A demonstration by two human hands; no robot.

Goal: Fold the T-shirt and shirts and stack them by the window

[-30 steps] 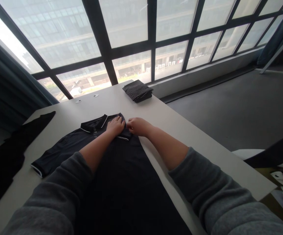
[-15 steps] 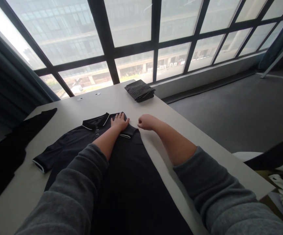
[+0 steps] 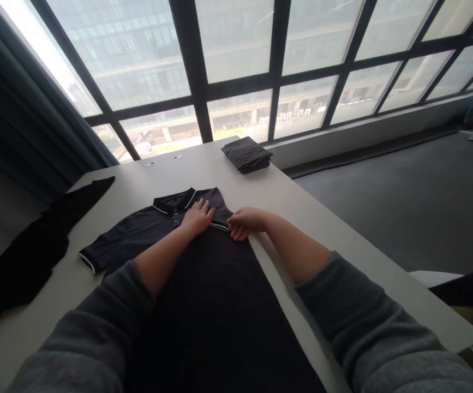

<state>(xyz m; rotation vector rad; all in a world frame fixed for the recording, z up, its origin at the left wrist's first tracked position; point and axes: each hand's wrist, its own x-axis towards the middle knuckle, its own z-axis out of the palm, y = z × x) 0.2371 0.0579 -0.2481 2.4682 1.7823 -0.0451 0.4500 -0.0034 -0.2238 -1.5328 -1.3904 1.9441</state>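
A dark navy polo shirt (image 3: 203, 305) with white-edged collar and cuffs lies spread on the white table, its collar pointing away from me. My left hand (image 3: 197, 218) rests flat on the upper chest beside the button placket, fingers stretched out. At the shirt's right side, my right hand (image 3: 247, 222) pinches the edge of the short sleeve (image 3: 221, 212), which is folded over the body with its white trim showing. The other sleeve (image 3: 97, 254) lies stretched out to the left.
Folded striped garments (image 3: 246, 154) sit stacked at the table's far edge. A black garment (image 3: 35, 245) lies along the left side of the white table (image 3: 326, 240). Large windows (image 3: 236, 49) stand behind, with a blue curtain (image 3: 43, 87) at left. Grey floor (image 3: 375, 191) shows on the right.
My right hand has come down onto the right sleeve edge and taken hold of it. My left hand has slid slightly toward me on the chest. The view has shifted a little left.
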